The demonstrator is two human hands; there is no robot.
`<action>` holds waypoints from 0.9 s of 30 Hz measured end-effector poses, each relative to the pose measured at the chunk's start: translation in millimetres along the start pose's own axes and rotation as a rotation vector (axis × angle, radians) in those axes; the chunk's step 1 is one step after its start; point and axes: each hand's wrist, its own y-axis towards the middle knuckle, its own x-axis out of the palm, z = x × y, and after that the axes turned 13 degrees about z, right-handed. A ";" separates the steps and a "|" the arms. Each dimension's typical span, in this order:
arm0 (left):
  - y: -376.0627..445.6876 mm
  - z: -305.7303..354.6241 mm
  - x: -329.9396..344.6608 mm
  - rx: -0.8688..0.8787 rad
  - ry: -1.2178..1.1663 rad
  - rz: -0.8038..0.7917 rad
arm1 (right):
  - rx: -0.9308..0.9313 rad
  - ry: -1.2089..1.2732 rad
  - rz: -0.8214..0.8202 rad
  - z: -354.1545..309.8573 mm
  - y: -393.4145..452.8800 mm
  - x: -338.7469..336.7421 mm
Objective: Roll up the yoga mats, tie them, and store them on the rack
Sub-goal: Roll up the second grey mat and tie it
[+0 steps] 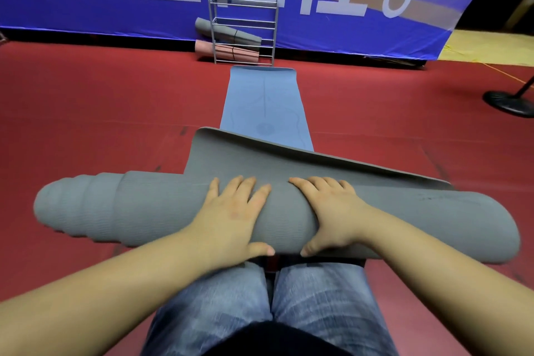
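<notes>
Denim-clad knees [265, 298] sit just behind the grey yoga mat [161, 211], mostly rolled, its left end telescoped. Left hand [234, 211] lies flat-fingered on the roll; right hand [329, 208] wraps over it, thumb underneath. Beyond its loose flap, a blue mat [260, 95] stretches flat toward the metal rack [244, 26], which holds a rolled grey mat [231, 33] and pink mat [228, 50].

Grey mat [161, 208]: mostly rolled, lying crosswise on the red floor [86, 101]; left end telescoped in steps, loose flap still flat beyond the roll.
Blue mat [261, 101]: unrolled, flat on the floor, running from the grey mat's flap to the rack.
Rack [244, 27]: metal, upright at the floor's far edge; holds a rolled, tied grey mat [228, 32] above a rolled, tied pink mat [226, 51].
</notes>
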 end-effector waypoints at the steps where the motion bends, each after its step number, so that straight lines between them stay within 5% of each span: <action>1: 0.7 0.2 2.9 0.003 0.014 -0.005 | 0.002 0.015 -0.027 1.7 5.3 -2.5; 13: 53.1 -30.6 -5.1 0.006 -0.147 -0.119 | 0.049 -0.139 0.068 3.1 11.2 5.6; 23: 55.4 -24.1 6.5 0.026 0.020 -0.030 | 0.047 0.038 -0.110 25.1 57.2 -20.6; 27: 73.1 -33.6 6.2 0.034 -0.002 -0.073 | 0.027 -0.076 0.002 26.9 45.1 -23.0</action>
